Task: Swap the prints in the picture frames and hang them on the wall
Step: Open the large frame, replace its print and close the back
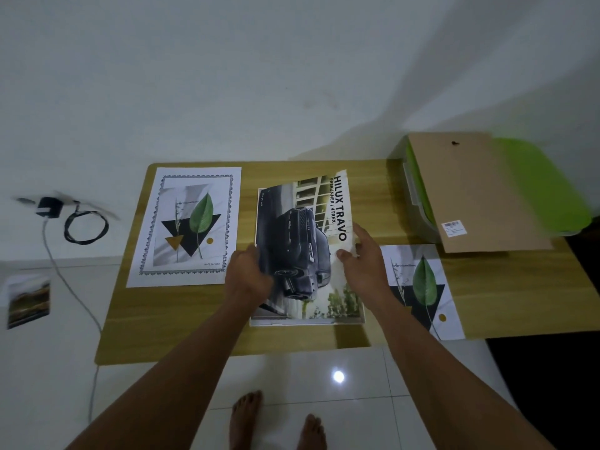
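Left hand (248, 271) and right hand (363, 254) pinch the truck print (305, 248) — white frame (308, 322) mostly hidden beneath.

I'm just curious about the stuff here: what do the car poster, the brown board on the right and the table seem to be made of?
Car poster: glossy paper, by its sheen and its curling far edge. Brown board: probably hardboard or stiff card, matt, plain brown, with a barcode sticker. Table: wood-look top, light grain showing; solid wood or laminate can't be told.

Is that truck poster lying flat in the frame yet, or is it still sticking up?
Not flat yet: the truck poster is curled up at its far end, held by the left hand and right hand.
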